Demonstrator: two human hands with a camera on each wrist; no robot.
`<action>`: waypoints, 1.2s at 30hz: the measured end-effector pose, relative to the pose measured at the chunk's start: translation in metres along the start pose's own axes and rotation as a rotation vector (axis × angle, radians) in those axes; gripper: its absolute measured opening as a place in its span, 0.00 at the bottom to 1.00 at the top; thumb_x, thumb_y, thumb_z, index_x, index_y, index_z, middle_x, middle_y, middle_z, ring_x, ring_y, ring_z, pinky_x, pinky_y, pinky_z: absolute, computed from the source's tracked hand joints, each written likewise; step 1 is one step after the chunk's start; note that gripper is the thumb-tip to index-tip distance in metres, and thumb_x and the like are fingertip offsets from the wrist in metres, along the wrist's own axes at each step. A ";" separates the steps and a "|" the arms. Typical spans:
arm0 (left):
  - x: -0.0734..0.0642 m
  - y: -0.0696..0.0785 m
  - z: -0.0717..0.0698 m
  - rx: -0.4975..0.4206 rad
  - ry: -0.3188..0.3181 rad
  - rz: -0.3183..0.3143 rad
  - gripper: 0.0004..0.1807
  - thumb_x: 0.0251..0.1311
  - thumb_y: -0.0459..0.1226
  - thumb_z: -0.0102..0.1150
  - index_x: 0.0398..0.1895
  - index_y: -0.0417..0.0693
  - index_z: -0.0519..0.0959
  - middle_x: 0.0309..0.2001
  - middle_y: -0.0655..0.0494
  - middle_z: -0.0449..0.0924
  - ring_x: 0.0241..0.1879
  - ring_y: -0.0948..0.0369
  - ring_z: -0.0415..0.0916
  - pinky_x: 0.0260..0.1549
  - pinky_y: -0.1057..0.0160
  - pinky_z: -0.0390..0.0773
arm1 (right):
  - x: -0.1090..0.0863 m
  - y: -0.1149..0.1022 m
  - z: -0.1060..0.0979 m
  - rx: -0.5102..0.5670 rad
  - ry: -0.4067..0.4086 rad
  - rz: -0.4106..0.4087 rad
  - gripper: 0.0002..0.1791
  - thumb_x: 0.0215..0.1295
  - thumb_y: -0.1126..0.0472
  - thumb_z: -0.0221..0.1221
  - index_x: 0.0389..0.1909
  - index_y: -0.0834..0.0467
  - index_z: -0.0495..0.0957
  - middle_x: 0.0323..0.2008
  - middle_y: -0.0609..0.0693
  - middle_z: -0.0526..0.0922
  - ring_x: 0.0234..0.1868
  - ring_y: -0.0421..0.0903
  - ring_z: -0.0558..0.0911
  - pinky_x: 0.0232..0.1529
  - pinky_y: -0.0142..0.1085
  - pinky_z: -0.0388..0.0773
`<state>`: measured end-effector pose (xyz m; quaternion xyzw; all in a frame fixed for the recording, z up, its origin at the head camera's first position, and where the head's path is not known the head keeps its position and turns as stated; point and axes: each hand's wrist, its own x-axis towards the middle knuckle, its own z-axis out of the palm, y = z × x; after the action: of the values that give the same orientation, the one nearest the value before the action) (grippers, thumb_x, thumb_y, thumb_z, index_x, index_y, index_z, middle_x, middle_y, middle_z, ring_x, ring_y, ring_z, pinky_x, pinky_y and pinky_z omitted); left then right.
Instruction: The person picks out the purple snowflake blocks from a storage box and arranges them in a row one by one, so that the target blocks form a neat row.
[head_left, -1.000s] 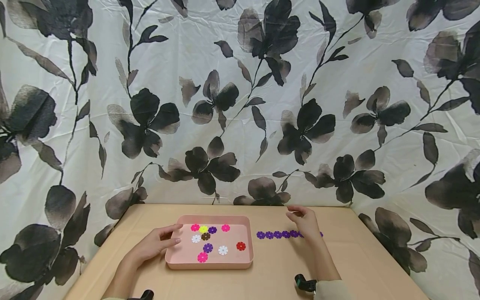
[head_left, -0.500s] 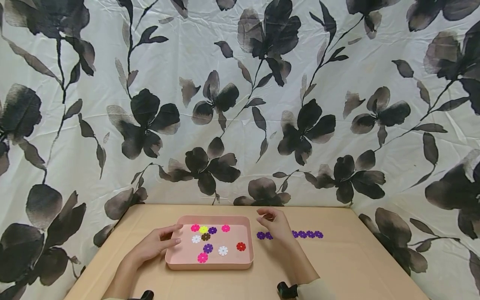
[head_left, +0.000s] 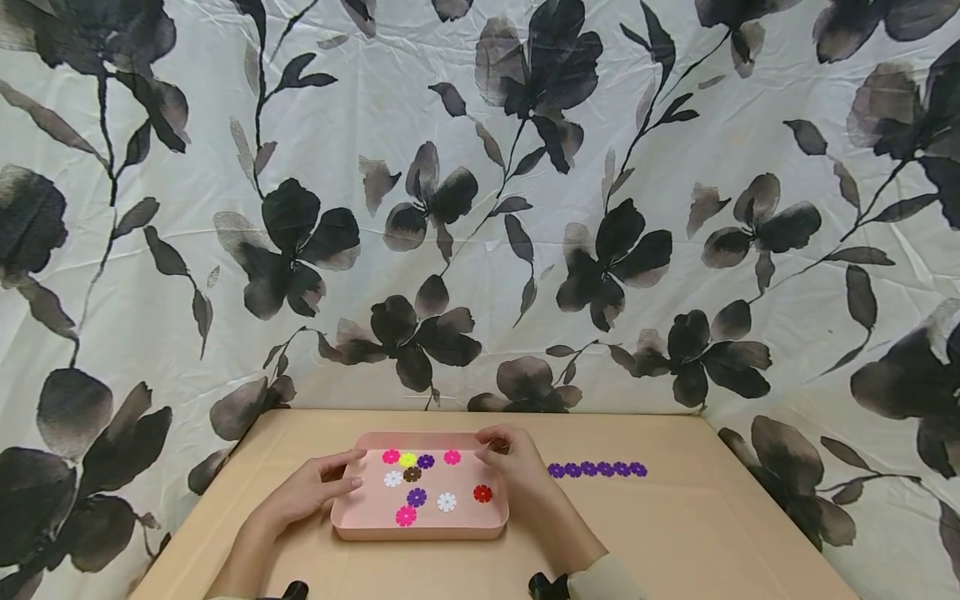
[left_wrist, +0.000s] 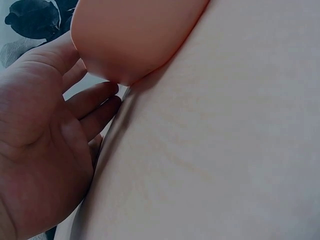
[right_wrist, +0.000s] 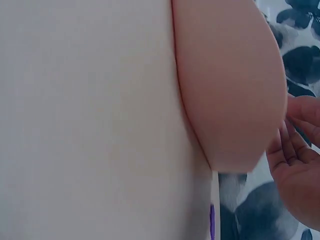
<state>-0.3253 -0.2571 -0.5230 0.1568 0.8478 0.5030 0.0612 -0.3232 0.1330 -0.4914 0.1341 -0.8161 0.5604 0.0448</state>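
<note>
In the head view a pink tray (head_left: 420, 534) holds several small flower-shaped pieces, among them pink, white and purple ones, a yellow piece (head_left: 407, 460), a brown piece (head_left: 412, 474) and a red piece (head_left: 482, 494). My left hand (head_left: 303, 493) holds the tray's left side, its thumb over the rim; the left wrist view has its other fingers low by the outer wall. Above the tray's far right corner is my right hand (head_left: 519, 463), fingers loosely bent. Nothing shows between them. To its right, purple flower pieces (head_left: 589, 470) form a row.
The light brown table (head_left: 675, 533) ends at its far edge, where a white cloth (head_left: 510, 275) with dark flowers hangs. Dark straps with small devices sit at both wrists. Part of the purple row is behind the right forearm.
My right hand has moved left, from above the purple row to the tray's far right corner, uncovering the row's right part. My left hand and the tray have stayed put.
</note>
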 end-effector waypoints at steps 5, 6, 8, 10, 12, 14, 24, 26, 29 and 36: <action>0.000 0.001 0.000 0.005 0.002 0.000 0.33 0.68 0.47 0.68 0.74 0.50 0.74 0.77 0.39 0.65 0.78 0.38 0.59 0.75 0.33 0.59 | 0.004 -0.006 0.018 -0.055 -0.067 -0.049 0.15 0.67 0.65 0.68 0.53 0.59 0.86 0.49 0.62 0.85 0.42 0.46 0.79 0.41 0.27 0.81; 0.000 0.001 0.000 0.003 0.003 0.001 0.33 0.67 0.47 0.68 0.74 0.49 0.74 0.77 0.39 0.65 0.78 0.38 0.58 0.75 0.33 0.58 | 0.004 -0.007 0.021 -0.063 -0.082 -0.062 0.14 0.67 0.65 0.69 0.53 0.59 0.86 0.50 0.63 0.85 0.42 0.46 0.79 0.41 0.27 0.81; 0.000 0.001 -0.001 0.001 0.002 0.003 0.33 0.67 0.46 0.68 0.74 0.49 0.74 0.77 0.39 0.65 0.79 0.38 0.57 0.76 0.33 0.56 | 0.006 -0.010 0.028 -0.081 -0.108 -0.091 0.14 0.67 0.66 0.68 0.52 0.57 0.86 0.50 0.63 0.85 0.41 0.46 0.79 0.41 0.27 0.80; 0.000 0.001 -0.001 -0.001 -0.002 0.006 0.33 0.68 0.46 0.68 0.74 0.48 0.74 0.78 0.39 0.64 0.79 0.38 0.55 0.76 0.33 0.55 | 0.006 -0.012 0.034 -0.095 -0.129 -0.108 0.14 0.67 0.66 0.68 0.53 0.56 0.87 0.50 0.62 0.85 0.41 0.45 0.80 0.43 0.27 0.80; 0.001 0.002 -0.001 0.000 -0.004 0.002 0.33 0.68 0.47 0.68 0.74 0.48 0.74 0.78 0.39 0.64 0.80 0.38 0.55 0.77 0.33 0.54 | 0.006 -0.015 0.041 -0.114 -0.140 -0.117 0.14 0.67 0.66 0.69 0.53 0.55 0.87 0.49 0.61 0.86 0.41 0.44 0.80 0.43 0.27 0.80; 0.001 0.002 -0.002 0.001 -0.007 0.000 0.33 0.68 0.47 0.67 0.74 0.48 0.73 0.78 0.39 0.64 0.80 0.38 0.55 0.77 0.33 0.54 | 0.006 -0.017 0.047 -0.125 -0.157 -0.117 0.15 0.67 0.65 0.69 0.53 0.56 0.87 0.48 0.58 0.87 0.41 0.43 0.80 0.43 0.27 0.80; 0.000 0.002 -0.001 0.003 -0.004 -0.010 0.33 0.68 0.48 0.67 0.74 0.49 0.73 0.78 0.39 0.64 0.79 0.38 0.56 0.76 0.33 0.56 | 0.007 -0.018 0.070 -0.123 -0.245 -0.083 0.12 0.67 0.66 0.68 0.51 0.58 0.88 0.44 0.52 0.87 0.41 0.44 0.79 0.40 0.28 0.79; 0.001 0.003 0.000 0.006 -0.004 -0.020 0.34 0.68 0.48 0.67 0.74 0.50 0.73 0.78 0.39 0.64 0.79 0.37 0.56 0.76 0.33 0.56 | 0.008 -0.017 0.073 -0.120 -0.266 -0.079 0.11 0.66 0.67 0.69 0.49 0.58 0.88 0.43 0.50 0.88 0.40 0.44 0.79 0.38 0.28 0.79; 0.001 0.003 -0.001 0.019 -0.004 -0.017 0.34 0.68 0.49 0.67 0.74 0.49 0.73 0.78 0.38 0.63 0.79 0.37 0.56 0.75 0.32 0.56 | 0.009 -0.016 0.077 -0.128 -0.298 -0.071 0.10 0.65 0.67 0.69 0.47 0.58 0.89 0.39 0.47 0.87 0.37 0.42 0.78 0.34 0.27 0.78; 0.000 0.001 -0.001 0.036 -0.001 0.002 0.33 0.68 0.49 0.67 0.74 0.50 0.74 0.77 0.39 0.65 0.79 0.38 0.57 0.76 0.34 0.56 | 0.011 -0.015 0.084 -0.195 -0.352 -0.075 0.09 0.62 0.68 0.71 0.42 0.57 0.88 0.34 0.43 0.82 0.34 0.38 0.76 0.29 0.27 0.75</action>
<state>-0.3252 -0.2572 -0.5215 0.1588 0.8564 0.4878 0.0583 -0.3229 0.0486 -0.5065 0.2552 -0.8562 0.4445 -0.0652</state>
